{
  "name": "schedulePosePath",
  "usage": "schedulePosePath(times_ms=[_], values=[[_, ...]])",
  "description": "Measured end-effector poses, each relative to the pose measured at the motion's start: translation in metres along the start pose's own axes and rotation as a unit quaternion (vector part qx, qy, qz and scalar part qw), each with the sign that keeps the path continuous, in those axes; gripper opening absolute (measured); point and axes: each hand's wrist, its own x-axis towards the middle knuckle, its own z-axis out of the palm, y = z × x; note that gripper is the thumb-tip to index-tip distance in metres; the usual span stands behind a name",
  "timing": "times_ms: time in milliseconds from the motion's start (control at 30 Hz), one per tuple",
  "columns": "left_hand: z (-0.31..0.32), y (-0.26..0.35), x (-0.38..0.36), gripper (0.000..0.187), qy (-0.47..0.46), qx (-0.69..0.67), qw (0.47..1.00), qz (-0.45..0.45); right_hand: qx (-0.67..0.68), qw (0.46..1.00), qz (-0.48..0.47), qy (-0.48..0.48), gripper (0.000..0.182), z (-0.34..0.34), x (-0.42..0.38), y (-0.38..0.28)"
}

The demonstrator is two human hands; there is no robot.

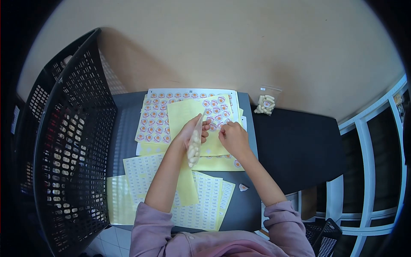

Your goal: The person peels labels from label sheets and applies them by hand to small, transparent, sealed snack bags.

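My left hand [196, 132] is closed around a clear plastic bag [194, 150] with off-white oblong pieces gathered at its lower end. The bag is tilted over the stacked sheets. To its right, my right hand [233, 136] has its fingers curled in a pinch at the edge of a sticker sheet [217, 110] printed with round pink and orange designs. Whatever those fingers hold is hidden. Part of the sheet's yellow backing [185, 112] is bare. Beneath it lies another sticker sheet [154, 118] with the same round designs.
White label sheets [201, 205] lie near the table's front edge, beside a small loose sticker [243, 187]. A tall black plastic basket [72, 141] stands at left. Another filled bag [266, 104] rests against the wall, behind a black surface [295, 147].
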Motion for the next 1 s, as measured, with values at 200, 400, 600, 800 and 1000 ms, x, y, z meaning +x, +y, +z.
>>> schedulePosePath(times_ms=[200,400,600,800,1000], values=[[0.016,-0.005,-0.005,0.036,0.039,0.070,0.996,0.047,0.117,0.989,0.087,-0.030,0.010,0.005,0.000,0.013],[0.013,-0.003,-0.002,0.040,0.025,0.096,0.994,0.044,0.127,0.989,0.071,0.004,0.010,0.010,-0.003,0.018],[0.010,-0.001,-0.005,0.047,0.008,0.086,0.996,0.026,0.156,0.984,0.079,0.012,0.010,0.009,-0.004,0.018],[0.010,-0.002,-0.004,0.048,0.007,0.098,0.995,0.027,0.142,0.987,0.074,0.028,0.011,0.010,-0.007,0.021],[0.006,-0.003,-0.002,0.051,0.000,0.167,0.985,0.032,0.141,0.986,0.093,0.005,0.013,0.005,-0.009,0.022]])
